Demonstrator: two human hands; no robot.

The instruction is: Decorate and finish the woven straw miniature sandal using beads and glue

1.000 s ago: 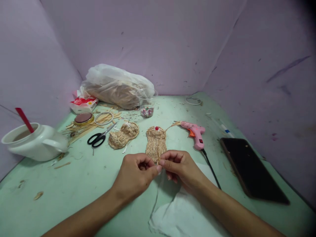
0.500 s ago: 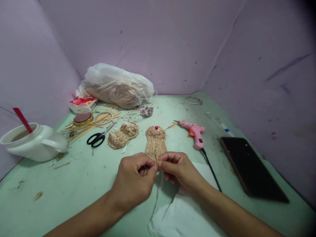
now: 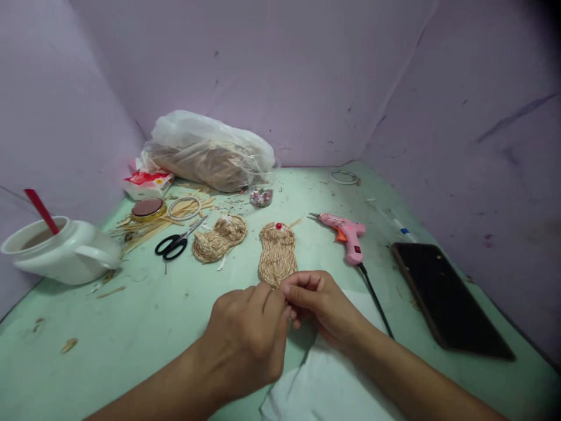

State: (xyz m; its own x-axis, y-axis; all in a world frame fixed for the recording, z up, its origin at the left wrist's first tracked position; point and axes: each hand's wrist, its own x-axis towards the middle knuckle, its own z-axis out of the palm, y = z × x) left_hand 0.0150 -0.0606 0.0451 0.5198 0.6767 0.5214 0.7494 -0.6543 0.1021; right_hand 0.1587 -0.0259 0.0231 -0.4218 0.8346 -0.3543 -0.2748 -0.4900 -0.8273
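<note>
My left hand (image 3: pixel 248 336) and my right hand (image 3: pixel 322 304) meet with pinched fingertips just in front of a woven straw sole (image 3: pixel 277 252) with a red bead at its far end. Both hands are closed on something thin that I cannot make out, right at the sole's near tip. A second woven straw slipper (image 3: pixel 219 238) lies to the left of the sole. White paper (image 3: pixel 328 380) lies under my right wrist.
A pink glue gun (image 3: pixel 346 234) with its black cord lies right of the sole, a black phone (image 3: pixel 447 298) farther right. Black scissors (image 3: pixel 177 242), straw strips, tape rolls, a bead cup (image 3: pixel 260 196), a plastic bag (image 3: pixel 210 152) and a white pot (image 3: pixel 61 251) stand to the left and back.
My left hand has moved nearer to me and turned over, so its knuckles now cover its fingertips. The loose straw strand by the sole's far end has been drawn in.
</note>
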